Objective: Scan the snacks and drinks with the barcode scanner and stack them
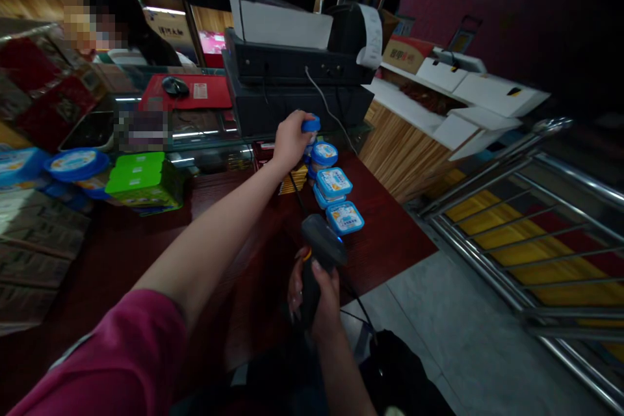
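With my left arm stretched across the counter, my left hand [291, 141] is closed around a small tub with a blue lid [311, 124], above other tubs. My right hand [319, 292] grips the handle of a black barcode scanner [322, 238], its head tilted towards the tubs and a small blue light on its side. Below my left hand a round blue-lidded tub [324, 153] stands in a row with square-lidded tubs [334, 182], and the nearest square tub [345, 216] lies close to the scanner. Yellow packets [294, 180] are stacked beside this row, partly hidden by my wrist.
Green packs [141, 177] and larger blue-lidded tubs [79, 163] stand on the left of the dark red counter [219, 224]. Behind are black checkout equipment [297, 62], a mouse [175, 86] on a red mat and another person [129, 19]. A metal railing [492, 273] runs at right.
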`<state>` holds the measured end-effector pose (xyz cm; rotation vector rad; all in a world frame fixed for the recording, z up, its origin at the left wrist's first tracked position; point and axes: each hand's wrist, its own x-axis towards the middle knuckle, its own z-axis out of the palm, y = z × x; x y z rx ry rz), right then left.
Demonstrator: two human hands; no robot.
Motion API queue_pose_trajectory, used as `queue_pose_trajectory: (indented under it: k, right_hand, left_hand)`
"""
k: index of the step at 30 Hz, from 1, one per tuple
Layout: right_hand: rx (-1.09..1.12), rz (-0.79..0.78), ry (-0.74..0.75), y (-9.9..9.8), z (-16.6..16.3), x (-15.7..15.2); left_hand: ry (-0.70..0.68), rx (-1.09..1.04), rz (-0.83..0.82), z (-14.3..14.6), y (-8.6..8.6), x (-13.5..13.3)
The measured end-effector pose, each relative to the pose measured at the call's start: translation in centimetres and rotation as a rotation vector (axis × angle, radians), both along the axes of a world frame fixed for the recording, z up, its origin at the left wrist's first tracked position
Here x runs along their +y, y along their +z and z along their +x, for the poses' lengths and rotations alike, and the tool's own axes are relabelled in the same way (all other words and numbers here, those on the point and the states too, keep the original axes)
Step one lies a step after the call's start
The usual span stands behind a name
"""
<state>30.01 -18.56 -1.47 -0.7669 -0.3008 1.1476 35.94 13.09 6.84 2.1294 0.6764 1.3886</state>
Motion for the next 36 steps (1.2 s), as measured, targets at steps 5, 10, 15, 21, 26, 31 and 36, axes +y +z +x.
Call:
queue_pose_trajectory:
  k: [5,10,15,21,26,31,36]
  right_hand:
    - [0.027,0.043,-0.014,0.1,0.0,0.2]
    - [0.039,0.058,-0.019,0.4,-0.1,0.2]
    - [0.062,0.063,-0.01,0.1,-0.1,-0.1]
    - [0.066,0.059,-0.002,-0.3,0.0,-0.2]
    - [0.056,0.029,-0.005,-0.5,0.2,-0.3]
    - [0.059,0.018,0.013,0.1,0.2,-0.1]
    - [0.044,0.011,0.038,1.0,0.2,0.1]
  left_hand:
    - [0.03,0.117,0.011,1.1,-0.1,0.1]
    - [0.152,0.279,-0.079,1.9,-0.6,0.4]
    - [0.064,0.385,0.05,1.9,-0.4,0.5]
    - [-0.086,0.666,0.26,0.3,0.5,1.0]
    - [-0.157,0.751,0.318,-0.7,0.3,1.4]
    - [-0.152,0.755,0.343,-0.3,-0.1,1.4]
    - [-0.237,0.762,0.335,-1.5,0.5,1.0]
